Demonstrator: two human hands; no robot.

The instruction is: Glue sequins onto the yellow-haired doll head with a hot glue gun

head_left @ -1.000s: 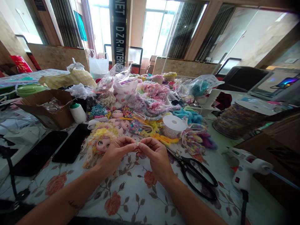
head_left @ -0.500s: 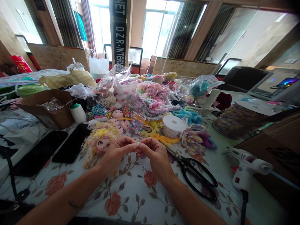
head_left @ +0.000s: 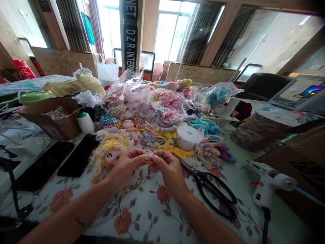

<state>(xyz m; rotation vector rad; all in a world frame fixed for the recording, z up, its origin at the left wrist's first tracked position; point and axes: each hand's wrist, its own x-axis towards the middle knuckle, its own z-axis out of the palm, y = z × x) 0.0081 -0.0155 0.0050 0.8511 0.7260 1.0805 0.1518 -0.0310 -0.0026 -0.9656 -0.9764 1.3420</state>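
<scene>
At the centre of the frame, the left hand [head_left: 127, 164] and the right hand [head_left: 171, 171] meet with fingertips pinched on a small pale piece [head_left: 150, 154], which sits directly between them, neither hand nearer; the fingers cover too much of it to tell its long axis or what it is. Toward the lower right, black-handled scissors [head_left: 199, 177] slant up-left, their tips hidden by the right hand, while the left hand partly covers a yellow-haired doll head [head_left: 111, 156]; farther up stands a white spool [head_left: 195, 136]
</scene>
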